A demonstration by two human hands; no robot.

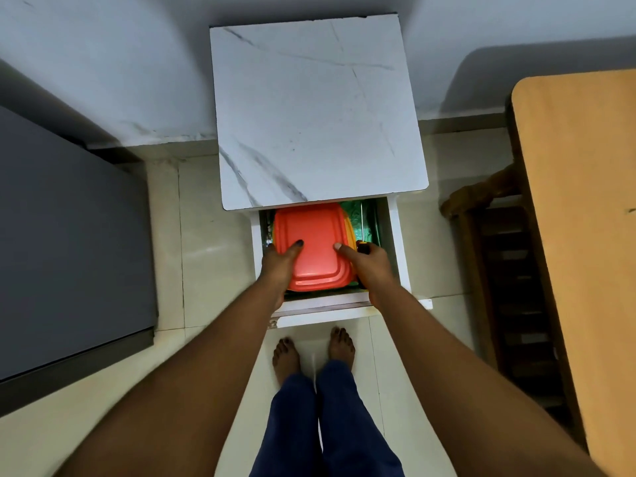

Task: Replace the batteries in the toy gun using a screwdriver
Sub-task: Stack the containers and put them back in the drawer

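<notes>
Inside the open white drawer point(392, 242), a rigid, light orange plastic lidded box point(315, 247) was gripped at both sides by the left hand point(280, 266) and right hand point(370, 266), the latter also clutching a screwdriver point(363, 247).

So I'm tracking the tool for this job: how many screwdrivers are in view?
1. The screwdriver is at the right of the open drawer, beside the orange lid; the right hand grips its handle. More may be hidden under the lid.
</notes>
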